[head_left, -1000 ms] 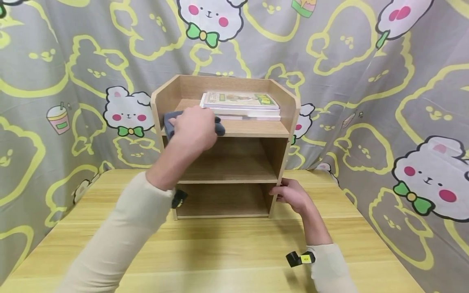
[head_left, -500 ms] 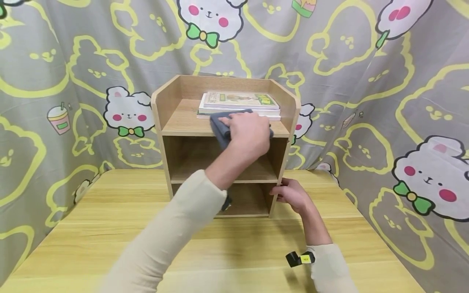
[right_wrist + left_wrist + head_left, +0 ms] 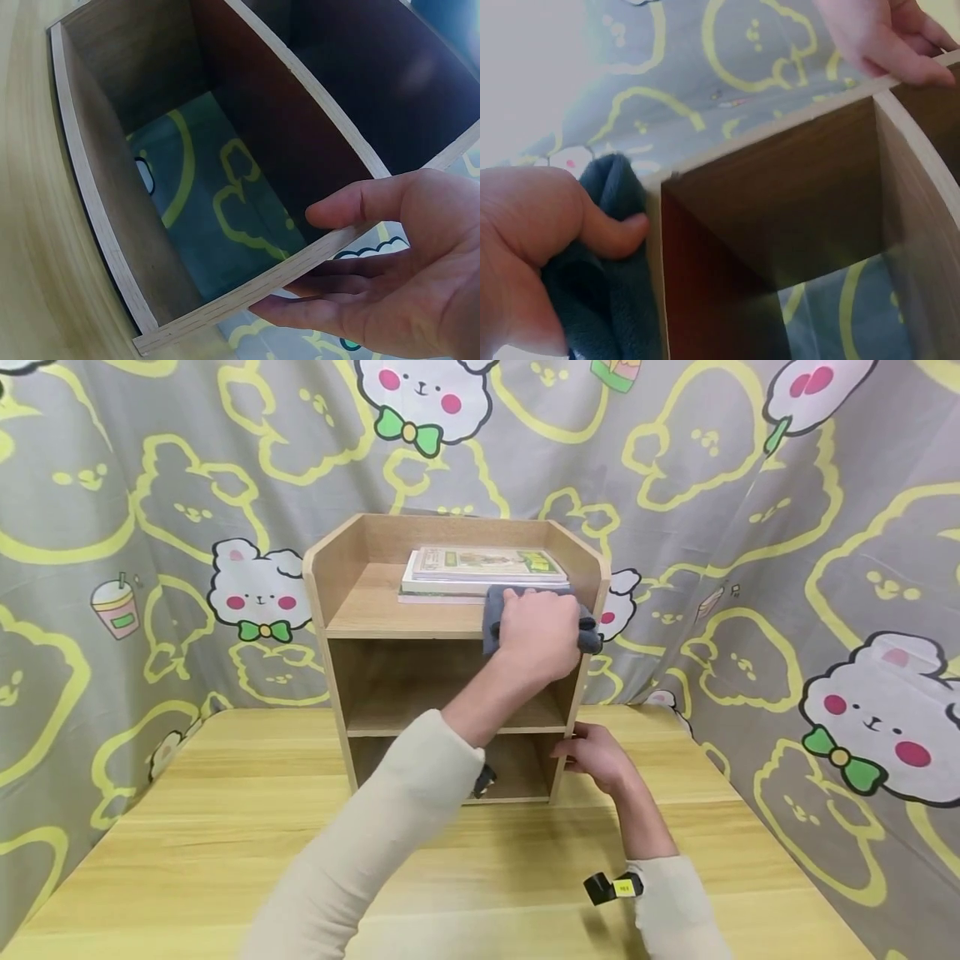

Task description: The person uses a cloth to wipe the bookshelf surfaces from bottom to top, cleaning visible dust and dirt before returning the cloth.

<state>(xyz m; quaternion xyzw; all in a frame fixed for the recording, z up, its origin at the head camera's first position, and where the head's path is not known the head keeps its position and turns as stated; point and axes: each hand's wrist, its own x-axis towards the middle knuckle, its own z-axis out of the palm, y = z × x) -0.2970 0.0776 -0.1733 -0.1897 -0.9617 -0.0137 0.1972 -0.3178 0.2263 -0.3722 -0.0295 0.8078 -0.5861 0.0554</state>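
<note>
A small wooden shelf unit (image 3: 448,634) stands on the table. My left hand (image 3: 540,635) grips a folded grey-blue cloth (image 3: 495,610) at the right end of its top board, over the front edge. In the left wrist view the thumb presses the cloth (image 3: 607,300) beside that edge. My right hand (image 3: 596,760) holds the unit's right side panel low down. The right wrist view has the thumb inside the panel (image 3: 247,298) and the fingers outside. Behind the cloth lies a stack of books (image 3: 480,568), partly covered by it.
The light wooden table (image 3: 225,827) extends in front of and beside the unit. A grey patterned curtain (image 3: 300,468) hangs behind and along both sides. Raised side panels (image 3: 333,572) border the top board. A black wrist camera (image 3: 611,887) sits on the right sleeve.
My left hand has moved the cloth from the left end of the top board to the right end, along the front edge. The right hand has stayed on the side panel.
</note>
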